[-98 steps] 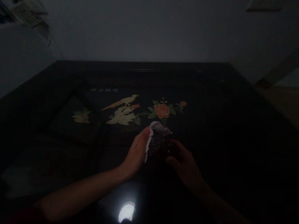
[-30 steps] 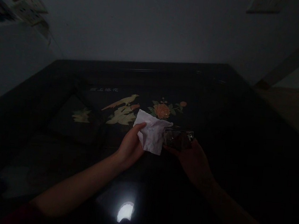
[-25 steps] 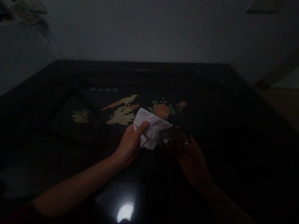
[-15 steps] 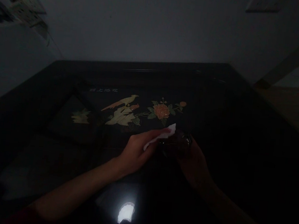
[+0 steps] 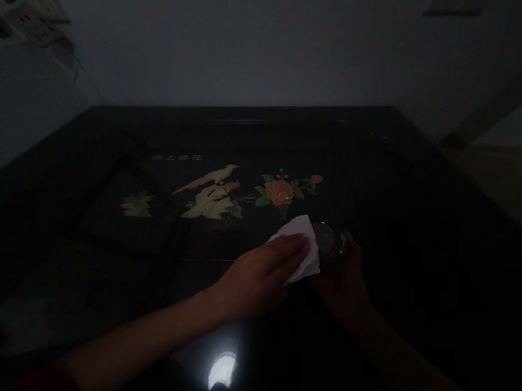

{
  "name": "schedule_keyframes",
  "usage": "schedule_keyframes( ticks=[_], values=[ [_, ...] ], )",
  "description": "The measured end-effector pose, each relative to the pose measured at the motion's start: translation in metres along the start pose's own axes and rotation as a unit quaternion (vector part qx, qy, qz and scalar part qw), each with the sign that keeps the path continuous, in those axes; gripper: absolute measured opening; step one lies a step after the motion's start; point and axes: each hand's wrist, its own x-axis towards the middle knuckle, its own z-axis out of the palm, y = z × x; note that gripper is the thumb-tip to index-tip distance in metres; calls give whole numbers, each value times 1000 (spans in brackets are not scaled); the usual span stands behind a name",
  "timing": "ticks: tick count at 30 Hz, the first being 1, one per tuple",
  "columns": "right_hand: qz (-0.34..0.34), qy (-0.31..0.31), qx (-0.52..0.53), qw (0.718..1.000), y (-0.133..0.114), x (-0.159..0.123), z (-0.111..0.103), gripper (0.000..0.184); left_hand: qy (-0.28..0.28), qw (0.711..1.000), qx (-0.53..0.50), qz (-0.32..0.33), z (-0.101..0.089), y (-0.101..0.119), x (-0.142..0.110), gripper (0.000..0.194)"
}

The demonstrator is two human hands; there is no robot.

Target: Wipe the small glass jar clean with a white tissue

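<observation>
In the dim light my left hand (image 5: 257, 276) is closed on a white tissue (image 5: 307, 262), spread under its fingers. The tissue lies against the left side of a dark, shiny, round-rimmed object (image 5: 325, 239) that looks like glass; its exact kind is too dark to make out. Around the right side of that object curls my right hand (image 5: 345, 282), its fingers mostly lost in shadow. Both hands are above a glossy black table top (image 5: 410, 192).
A picture panel on the table shows a bird (image 5: 211, 181) and an orange flower (image 5: 280, 192). Power sockets (image 5: 36, 7) are on the wall at upper left; a switch plate (image 5: 453, 3) is at upper right. A bright light reflection (image 5: 222, 370) shows near the front.
My left hand has shifted right and turned palm down, so the tissue is now spread out against the object. The object has tilted, and its round rim faces up more.
</observation>
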Motion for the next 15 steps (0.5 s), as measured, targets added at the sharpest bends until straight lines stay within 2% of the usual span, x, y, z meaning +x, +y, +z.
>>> schedule_keyframes(
  ticks=[8, 12, 15],
  values=[
    [-5, -26, -80, 996, 14, 2, -8, 44, -26, 998, -16, 52, 11, 2, -1, 59],
    [45, -39, -69, 996, 17, -4, -6, 42, -34, 998, 13, 43, 15, 2, -1, 61],
    [86, -40, -31, 995, 19, -6, -4, 49, -33, 999, 39, 18, 15, 1, 1, 65]
  ],
)
